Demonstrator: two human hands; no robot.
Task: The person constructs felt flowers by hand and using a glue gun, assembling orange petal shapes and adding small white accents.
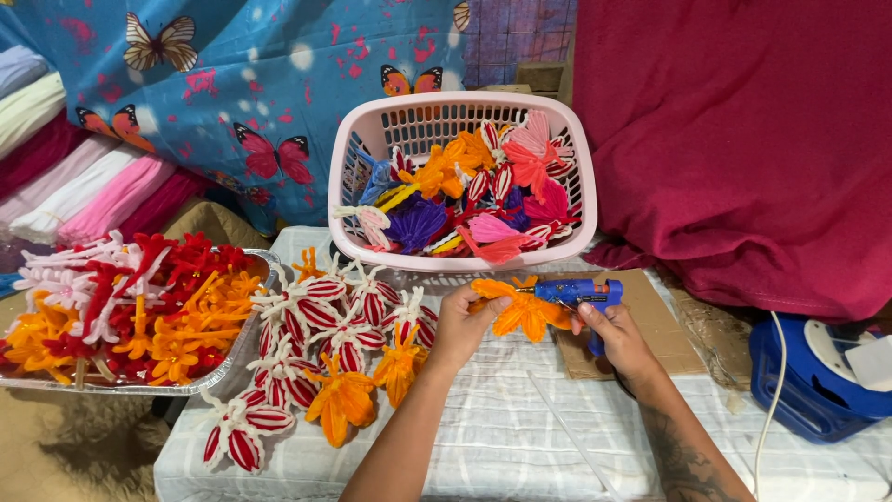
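Behind the table's far edge hang the biggest things in view: a dark red cloth (743,139) on the right and a blue cloth printed with butterflies (232,84) on the left. Below them the table (502,437), spread with a white checked cover, fills the middle of the view. At its far edge stands a pink plastic basket (372,139), heaped with fuzzy-wire flowers in orange, pink, purple and red-and-white. Off the table's left edge sits a foil tray (243,336) piled with orange, red and pale pink flower parts. On the table's left half lies a loose cluster of red-and-white striped flowers (307,316) with a few orange ones among them. A flat piece of brown cardboard (655,325) lies toward the right, just in front of the basket. Over its left edge, the left hand (460,325) is closed around an orange flower (525,307), pinching it by its underside. The right hand (618,339) grips a small blue glue gun (581,292), whose nozzle touches the flower's centre.
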